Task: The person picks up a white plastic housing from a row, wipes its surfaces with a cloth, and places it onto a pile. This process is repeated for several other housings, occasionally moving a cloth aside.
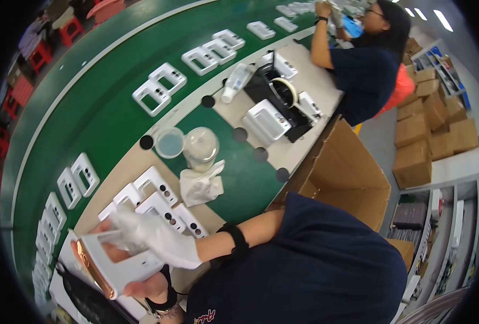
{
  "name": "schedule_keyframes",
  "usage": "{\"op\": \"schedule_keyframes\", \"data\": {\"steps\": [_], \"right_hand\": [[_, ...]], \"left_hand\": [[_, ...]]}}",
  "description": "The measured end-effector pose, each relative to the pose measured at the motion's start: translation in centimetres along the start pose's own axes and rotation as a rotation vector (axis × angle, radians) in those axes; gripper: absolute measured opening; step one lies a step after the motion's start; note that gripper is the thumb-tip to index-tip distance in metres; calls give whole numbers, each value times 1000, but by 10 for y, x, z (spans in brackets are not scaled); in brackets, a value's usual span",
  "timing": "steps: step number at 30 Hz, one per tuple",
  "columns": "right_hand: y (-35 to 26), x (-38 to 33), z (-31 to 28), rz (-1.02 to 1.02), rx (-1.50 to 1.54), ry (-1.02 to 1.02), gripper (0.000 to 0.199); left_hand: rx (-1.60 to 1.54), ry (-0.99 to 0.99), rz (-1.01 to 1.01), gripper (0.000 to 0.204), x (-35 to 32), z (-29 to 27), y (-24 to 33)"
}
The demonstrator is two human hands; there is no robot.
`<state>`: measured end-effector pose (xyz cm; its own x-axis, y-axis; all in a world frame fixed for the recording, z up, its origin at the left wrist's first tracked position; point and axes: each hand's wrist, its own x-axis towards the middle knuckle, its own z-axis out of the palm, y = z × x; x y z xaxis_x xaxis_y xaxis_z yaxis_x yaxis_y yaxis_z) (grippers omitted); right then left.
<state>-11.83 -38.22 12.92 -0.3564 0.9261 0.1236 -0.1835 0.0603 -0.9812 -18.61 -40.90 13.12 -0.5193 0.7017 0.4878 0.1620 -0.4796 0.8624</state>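
A white plastic housing (122, 276) with a rectangular window and a shiny rose-gold edge is tilted up at the lower left. My left hand (145, 286), bare and with a band at the wrist, is closed around it from beneath, thumb on the near end. Over its window side reaches my right hand (166, 240) in a white glove. Motion smears the gloved fingers, so whether they grip anything is unclear. Several similar white housings (158, 186) with dark round holes lie just beyond the glove. A crumpled white cloth (201, 186) rests beside them.
Two round clear containers (201, 146) and a white bottle (237, 82) stand farther off. A black holder (261, 86) carries a tape roll. Green conveyor (115, 70) bears spaced housings (152, 97). An open carton (353, 173) is at right; a co-worker (366, 70) works beyond.
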Motion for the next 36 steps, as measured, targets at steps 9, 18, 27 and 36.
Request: {"op": "schedule_keyframes", "data": {"steps": [9, 18, 27, 36], "right_hand": [[-27, -13, -55, 630, 636, -141, 30], [-30, -14, -78, 249, 556, -391, 35], [28, -23, -132, 358, 791, -822, 25], [-21, -13, -67, 413, 498, -482, 35]], "left_hand": [[338, -360, -410, 62, 133, 0, -67], [1367, -639, -363, 84, 155, 51, -229], [1499, -767, -342, 63, 193, -102, -201], [962, -539, -614, 58, 190, -136, -231]]}}
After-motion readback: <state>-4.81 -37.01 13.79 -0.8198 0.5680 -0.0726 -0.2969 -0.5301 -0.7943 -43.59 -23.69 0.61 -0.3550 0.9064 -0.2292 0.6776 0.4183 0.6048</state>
